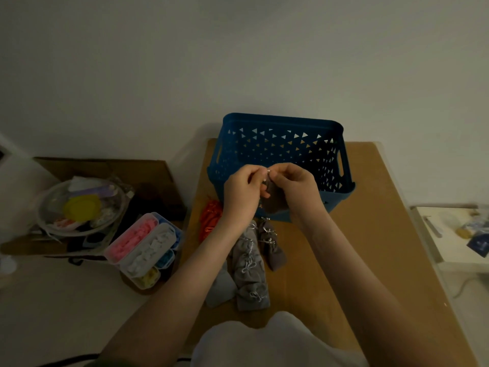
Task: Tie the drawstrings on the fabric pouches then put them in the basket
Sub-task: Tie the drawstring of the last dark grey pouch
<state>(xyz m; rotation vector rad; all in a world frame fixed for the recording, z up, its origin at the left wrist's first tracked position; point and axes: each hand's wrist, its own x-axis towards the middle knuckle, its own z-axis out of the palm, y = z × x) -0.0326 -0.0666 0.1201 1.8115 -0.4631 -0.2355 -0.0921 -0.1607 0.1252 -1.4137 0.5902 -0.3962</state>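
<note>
Both hands pinch one pouch's drawstring.
Left hand (242,192) and right hand (296,186) hold the brown pouch (274,201) before the basket (280,123).

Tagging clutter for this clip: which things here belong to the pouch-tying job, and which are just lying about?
Job: left hand and right hand pinching the held pouch at its top; basket; grey pouches, brown pouches and orange pouches on the table.
Lying about: compartment box, bowl, both left of the table.
</note>
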